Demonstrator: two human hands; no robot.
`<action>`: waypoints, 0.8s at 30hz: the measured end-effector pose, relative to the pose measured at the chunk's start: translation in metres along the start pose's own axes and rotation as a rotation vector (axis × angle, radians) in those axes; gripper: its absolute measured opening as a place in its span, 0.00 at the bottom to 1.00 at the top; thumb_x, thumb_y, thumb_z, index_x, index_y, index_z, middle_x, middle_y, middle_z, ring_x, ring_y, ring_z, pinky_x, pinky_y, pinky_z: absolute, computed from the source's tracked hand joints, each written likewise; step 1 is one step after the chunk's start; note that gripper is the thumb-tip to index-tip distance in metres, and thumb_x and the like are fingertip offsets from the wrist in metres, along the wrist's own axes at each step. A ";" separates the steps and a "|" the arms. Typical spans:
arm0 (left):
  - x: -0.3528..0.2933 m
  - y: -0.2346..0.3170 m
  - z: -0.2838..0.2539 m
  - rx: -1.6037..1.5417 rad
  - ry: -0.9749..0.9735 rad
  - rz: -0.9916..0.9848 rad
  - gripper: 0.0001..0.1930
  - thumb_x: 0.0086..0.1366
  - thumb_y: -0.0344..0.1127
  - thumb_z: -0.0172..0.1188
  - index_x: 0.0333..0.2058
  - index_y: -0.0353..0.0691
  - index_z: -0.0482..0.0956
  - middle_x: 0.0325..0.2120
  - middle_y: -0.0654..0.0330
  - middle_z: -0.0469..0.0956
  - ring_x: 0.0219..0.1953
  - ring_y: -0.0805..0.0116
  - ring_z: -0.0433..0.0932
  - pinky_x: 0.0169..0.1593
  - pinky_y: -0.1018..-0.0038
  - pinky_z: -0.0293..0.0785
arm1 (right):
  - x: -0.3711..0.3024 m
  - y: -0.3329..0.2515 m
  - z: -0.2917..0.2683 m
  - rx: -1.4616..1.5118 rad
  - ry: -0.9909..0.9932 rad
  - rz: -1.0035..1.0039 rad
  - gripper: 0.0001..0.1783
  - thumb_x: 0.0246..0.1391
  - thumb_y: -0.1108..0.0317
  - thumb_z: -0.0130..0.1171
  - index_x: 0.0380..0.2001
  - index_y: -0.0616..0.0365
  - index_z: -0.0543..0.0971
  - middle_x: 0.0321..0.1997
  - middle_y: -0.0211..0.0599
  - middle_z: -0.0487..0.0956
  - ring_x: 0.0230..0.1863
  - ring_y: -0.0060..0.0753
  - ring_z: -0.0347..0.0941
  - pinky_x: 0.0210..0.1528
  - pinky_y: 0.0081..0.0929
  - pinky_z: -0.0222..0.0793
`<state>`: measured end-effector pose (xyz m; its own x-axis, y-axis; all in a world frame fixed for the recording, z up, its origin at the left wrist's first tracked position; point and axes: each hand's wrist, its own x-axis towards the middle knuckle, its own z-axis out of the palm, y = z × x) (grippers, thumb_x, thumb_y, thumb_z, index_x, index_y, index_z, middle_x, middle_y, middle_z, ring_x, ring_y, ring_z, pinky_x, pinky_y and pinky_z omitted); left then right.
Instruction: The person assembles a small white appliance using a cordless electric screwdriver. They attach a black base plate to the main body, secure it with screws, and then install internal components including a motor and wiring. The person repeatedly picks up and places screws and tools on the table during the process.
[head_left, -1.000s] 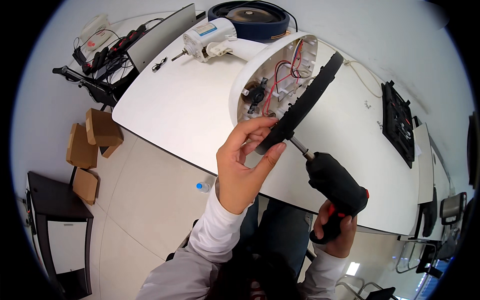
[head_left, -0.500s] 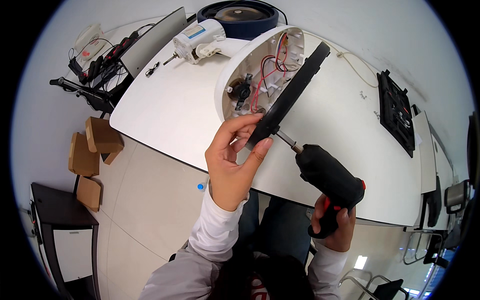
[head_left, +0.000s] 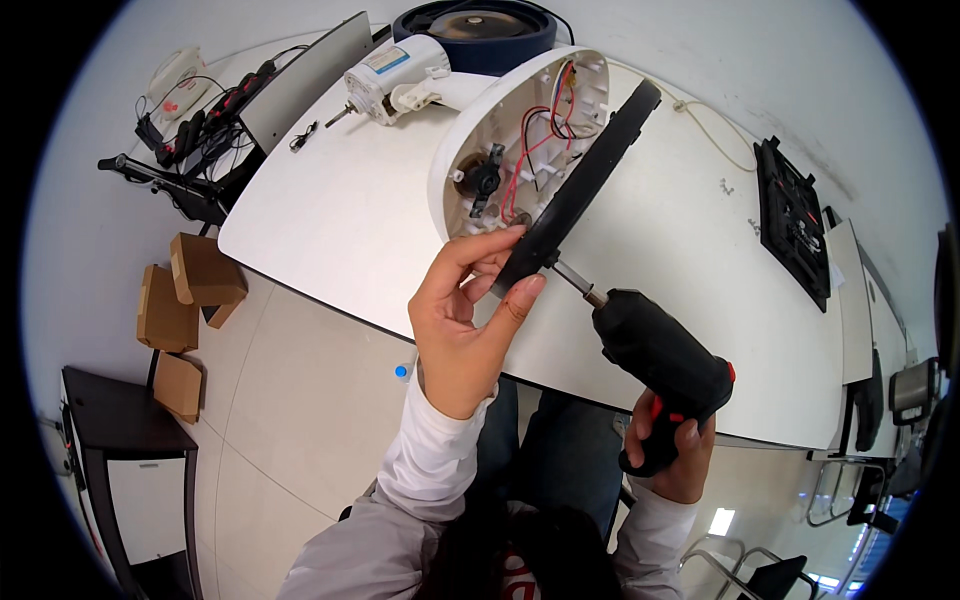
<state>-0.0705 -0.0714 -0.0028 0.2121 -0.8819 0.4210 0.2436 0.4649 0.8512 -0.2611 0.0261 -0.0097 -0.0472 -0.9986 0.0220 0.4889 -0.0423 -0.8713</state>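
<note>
My left hand (head_left: 467, 320) grips the lower end of a black round base plate (head_left: 590, 180), thumb on one side and fingers on the other. The plate stands tilted, nearly edge-on, beside an open white plastic housing (head_left: 470, 130) with red and black wires and a dark knob-like part (head_left: 483, 180) inside. In my right hand (head_left: 680, 455) is a black cordless screwdriver (head_left: 660, 350) with red accents. Its metal bit meets the plate's underside near my left thumb; the screw there, if any, is too small to see. A white motor unit (head_left: 395, 75) adjoins the housing by a white arm.
A dark blue round basin-like part (head_left: 475, 35) sits behind the housing. On the white table (head_left: 330, 240), small screws (head_left: 727, 186) and an open black tool case (head_left: 792, 225) lie to the right. Cables and a divider (head_left: 300, 90) stand left; cardboard boxes (head_left: 168, 310) are beyond the table's left edge.
The screwdriver's rear end and my right hand have shifted very slightly to the right. My left hand and the black plate stay almost where they were.
</note>
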 end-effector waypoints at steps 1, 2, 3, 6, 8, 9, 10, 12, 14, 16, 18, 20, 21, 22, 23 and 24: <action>0.000 -0.001 0.000 0.000 0.004 0.002 0.18 0.51 0.20 0.64 0.43 0.33 0.74 0.34 0.59 0.74 0.37 0.73 0.74 0.47 0.77 0.68 | 0.000 0.000 0.000 -0.001 -0.002 0.003 0.37 0.44 0.51 0.66 0.49 0.65 0.64 0.26 0.46 0.73 0.15 0.31 0.69 0.16 0.22 0.65; -0.001 -0.002 0.000 -0.001 0.005 0.001 0.18 0.51 0.20 0.64 0.43 0.33 0.74 0.34 0.59 0.74 0.37 0.73 0.74 0.47 0.77 0.68 | 0.000 0.000 0.000 -0.002 -0.004 0.006 0.37 0.44 0.51 0.66 0.50 0.65 0.64 0.26 0.46 0.73 0.15 0.31 0.69 0.17 0.21 0.65; -0.001 -0.001 0.000 -0.005 0.003 0.002 0.18 0.51 0.20 0.64 0.43 0.33 0.74 0.34 0.59 0.75 0.37 0.73 0.74 0.47 0.77 0.68 | 0.000 0.000 0.001 -0.003 -0.006 0.005 0.37 0.44 0.51 0.66 0.50 0.65 0.64 0.26 0.46 0.73 0.15 0.31 0.69 0.17 0.21 0.65; 0.000 -0.001 0.000 -0.004 0.001 0.007 0.18 0.51 0.20 0.63 0.43 0.32 0.74 0.34 0.59 0.75 0.38 0.73 0.74 0.48 0.76 0.68 | 0.000 0.000 0.002 -0.002 0.000 0.001 0.37 0.45 0.51 0.65 0.50 0.65 0.64 0.26 0.45 0.73 0.15 0.31 0.68 0.17 0.21 0.65; -0.001 -0.001 0.000 -0.012 0.002 0.003 0.18 0.51 0.20 0.63 0.43 0.32 0.74 0.35 0.59 0.75 0.38 0.72 0.74 0.48 0.76 0.68 | 0.000 -0.001 0.003 0.002 0.003 0.009 0.37 0.45 0.51 0.65 0.51 0.65 0.63 0.27 0.45 0.72 0.16 0.30 0.68 0.17 0.21 0.65; 0.000 0.000 0.000 -0.024 0.003 -0.001 0.18 0.51 0.19 0.63 0.43 0.32 0.74 0.35 0.59 0.75 0.39 0.72 0.74 0.48 0.76 0.68 | 0.000 -0.001 0.003 0.005 0.005 0.012 0.37 0.45 0.51 0.65 0.51 0.65 0.63 0.27 0.45 0.72 0.16 0.30 0.68 0.17 0.21 0.65; 0.000 0.001 0.001 -0.035 0.004 -0.005 0.18 0.51 0.19 0.63 0.43 0.32 0.74 0.35 0.59 0.75 0.39 0.72 0.74 0.48 0.76 0.68 | 0.000 -0.001 0.003 0.004 0.000 0.013 0.37 0.45 0.52 0.64 0.51 0.65 0.63 0.27 0.45 0.72 0.17 0.30 0.68 0.17 0.21 0.65; 0.000 0.000 0.001 -0.037 0.006 0.001 0.18 0.51 0.19 0.63 0.43 0.32 0.74 0.35 0.59 0.75 0.39 0.72 0.74 0.49 0.76 0.68 | 0.001 0.000 0.001 0.003 -0.011 0.014 0.37 0.46 0.52 0.64 0.51 0.65 0.63 0.28 0.45 0.72 0.18 0.30 0.69 0.17 0.22 0.66; -0.001 -0.001 0.001 -0.038 0.012 -0.004 0.18 0.51 0.19 0.63 0.43 0.32 0.74 0.35 0.59 0.75 0.39 0.72 0.74 0.49 0.76 0.67 | 0.000 0.000 -0.001 0.005 -0.010 0.015 0.37 0.46 0.52 0.64 0.51 0.66 0.63 0.29 0.45 0.72 0.19 0.30 0.69 0.17 0.22 0.66; -0.002 -0.001 0.001 -0.036 0.022 -0.023 0.18 0.51 0.20 0.63 0.43 0.32 0.74 0.35 0.59 0.75 0.39 0.72 0.73 0.49 0.76 0.67 | 0.000 0.001 -0.002 0.007 -0.007 0.016 0.37 0.45 0.52 0.65 0.51 0.66 0.63 0.29 0.45 0.72 0.19 0.30 0.69 0.16 0.22 0.66; -0.002 -0.001 0.001 -0.015 0.030 -0.017 0.18 0.51 0.20 0.63 0.43 0.32 0.75 0.34 0.60 0.75 0.39 0.72 0.73 0.49 0.76 0.67 | 0.000 0.001 -0.001 0.006 -0.003 0.013 0.37 0.45 0.52 0.65 0.50 0.66 0.64 0.29 0.45 0.72 0.19 0.30 0.69 0.16 0.22 0.66; -0.002 -0.001 0.002 -0.015 0.037 -0.023 0.18 0.51 0.20 0.63 0.42 0.32 0.75 0.34 0.60 0.74 0.38 0.73 0.73 0.48 0.76 0.67 | 0.000 0.000 -0.001 -0.004 0.009 0.007 0.37 0.44 0.51 0.65 0.50 0.66 0.64 0.30 0.45 0.73 0.19 0.30 0.69 0.16 0.22 0.66; -0.002 0.000 0.002 -0.023 0.041 -0.033 0.18 0.51 0.20 0.64 0.42 0.32 0.75 0.34 0.60 0.74 0.38 0.73 0.73 0.48 0.76 0.67 | -0.001 0.001 0.000 -0.006 0.014 0.005 0.38 0.44 0.51 0.66 0.50 0.66 0.64 0.30 0.45 0.73 0.19 0.30 0.69 0.16 0.22 0.66; -0.002 0.001 0.003 -0.031 0.044 -0.042 0.17 0.51 0.20 0.64 0.42 0.33 0.75 0.34 0.60 0.74 0.38 0.73 0.73 0.48 0.76 0.67 | 0.000 0.001 0.002 -0.052 0.008 -0.022 0.37 0.46 0.49 0.63 0.49 0.66 0.64 0.27 0.43 0.71 0.17 0.28 0.67 0.15 0.20 0.63; -0.002 0.000 0.002 -0.028 0.038 -0.033 0.17 0.51 0.21 0.64 0.42 0.33 0.75 0.34 0.60 0.74 0.38 0.73 0.73 0.48 0.76 0.67 | 0.000 0.001 0.004 -0.097 0.002 -0.049 0.36 0.48 0.47 0.60 0.49 0.66 0.64 0.25 0.42 0.70 0.14 0.26 0.65 0.14 0.19 0.61; -0.002 -0.001 0.001 -0.025 0.033 -0.023 0.18 0.51 0.21 0.64 0.42 0.32 0.75 0.34 0.60 0.74 0.38 0.73 0.73 0.47 0.77 0.67 | 0.000 0.002 0.005 -0.143 -0.005 -0.075 0.35 0.51 0.45 0.56 0.48 0.66 0.64 0.22 0.40 0.69 0.11 0.25 0.64 0.13 0.17 0.58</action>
<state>-0.0723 -0.0703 -0.0044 0.2368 -0.8894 0.3909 0.2726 0.4470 0.8520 -0.2557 0.0254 -0.0089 -0.0740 -0.9930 0.0917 0.3548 -0.1122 -0.9282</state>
